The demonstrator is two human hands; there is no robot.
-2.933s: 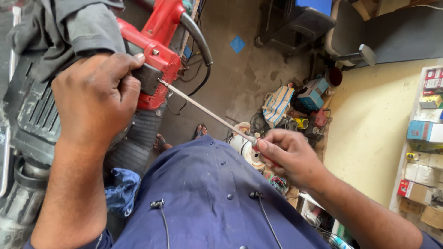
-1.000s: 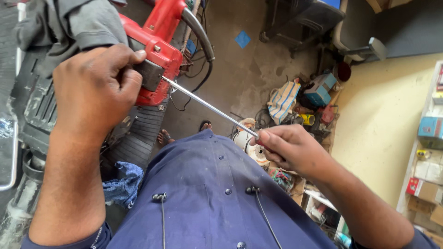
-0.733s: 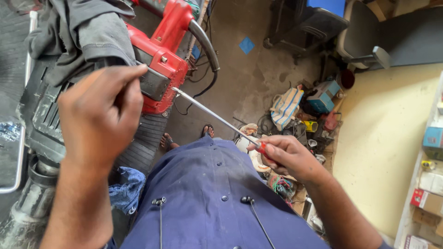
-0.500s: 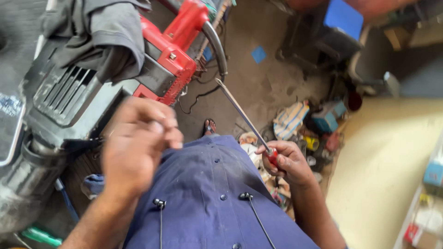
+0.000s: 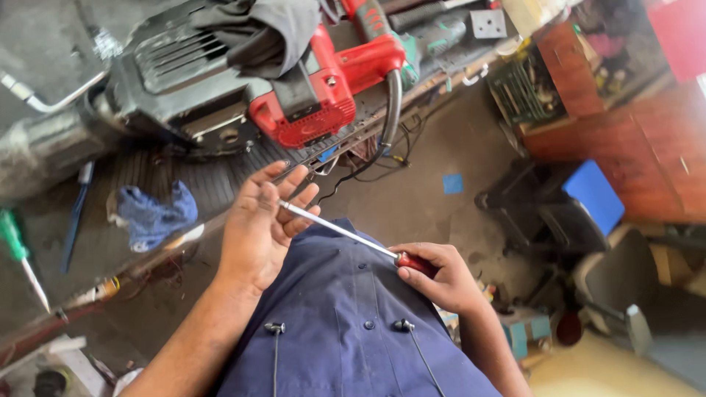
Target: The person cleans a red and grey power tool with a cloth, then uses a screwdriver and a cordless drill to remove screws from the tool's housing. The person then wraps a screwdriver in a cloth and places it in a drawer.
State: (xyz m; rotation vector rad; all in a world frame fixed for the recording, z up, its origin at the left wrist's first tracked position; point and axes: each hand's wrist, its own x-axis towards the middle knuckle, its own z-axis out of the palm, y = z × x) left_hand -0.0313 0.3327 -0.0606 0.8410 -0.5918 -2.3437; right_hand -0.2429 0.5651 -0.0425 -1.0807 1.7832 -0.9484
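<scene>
My left hand (image 5: 259, 224) is raised in front of my chest, palm turned toward me, fingers loosely spread and half open. The metal tip of the screwdriver (image 5: 346, 234) rests against the inside of those fingers, near their bases; the hand touches the shaft but does not close round it. My right hand (image 5: 440, 276) sits lower and to the right, curled tight about the red handle, thumb on top, so the long thin shaft runs up and leftward across my blue shirt (image 5: 346, 323) from one hand to the other.

Beyond the left hand lies the workbench (image 5: 110, 242), its front edge running diagonally just past my fingertips. On it sits the red and black power tool (image 5: 294, 95), well apart from my hand, with a dark cloth (image 5: 257, 33) draped over it and a black hose curving off the edge. A blue rag (image 5: 151, 213) lies left of my wrist, and a green-handled screwdriver (image 5: 18, 254) at the far left. Between bench edge and my body there is a strip of bare concrete floor (image 5: 419, 198); to the right it crowds up with a blue-seated chair (image 5: 588, 202) and clutter
</scene>
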